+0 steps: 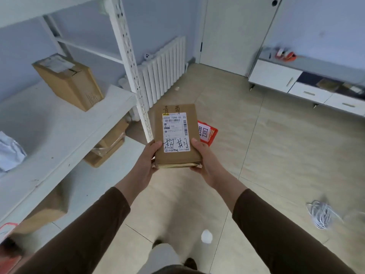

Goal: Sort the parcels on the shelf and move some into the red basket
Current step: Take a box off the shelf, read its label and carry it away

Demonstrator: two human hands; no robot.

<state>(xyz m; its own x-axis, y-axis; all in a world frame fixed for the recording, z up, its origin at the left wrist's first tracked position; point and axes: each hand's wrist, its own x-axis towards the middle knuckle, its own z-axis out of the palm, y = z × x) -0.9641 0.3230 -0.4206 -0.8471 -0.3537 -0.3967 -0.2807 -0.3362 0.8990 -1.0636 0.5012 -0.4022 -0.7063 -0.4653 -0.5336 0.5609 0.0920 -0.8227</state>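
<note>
Nearest the lens, two brown sleeves are seen reaching up from the bottom of the frame, and at their ends a flat brown parcel is held out at centre frame, label side up. It is gripped at its near corners: the left hand is curled round the lower left corner with the thumb laid on top, the right hand round the lower right corner likewise, so each grip is closed on the parcel. A printed label with barcodes and bold handwritten characters is presented to the camera, and a reading or checking step is judged to be in hand. Just behind the parcel, right of centre, a slice of the red basket is glimpsed on the floor, carrying a white sign; most of it is hidden by the parcel, and whether anything already lies inside cannot be told. On the white shelf at the left of the frame, a tall cardboard box is left standing at upper left and a white plastic mailer is cut off by the left edge. More brown parcels are made out on the lower level beneath, partly hidden by the board above. The sorting is therefore judged to be underway with plenty left: one parcel is in hand and not yet dropped, several are still shelved. The small print on the label is too fine to be read.
</note>
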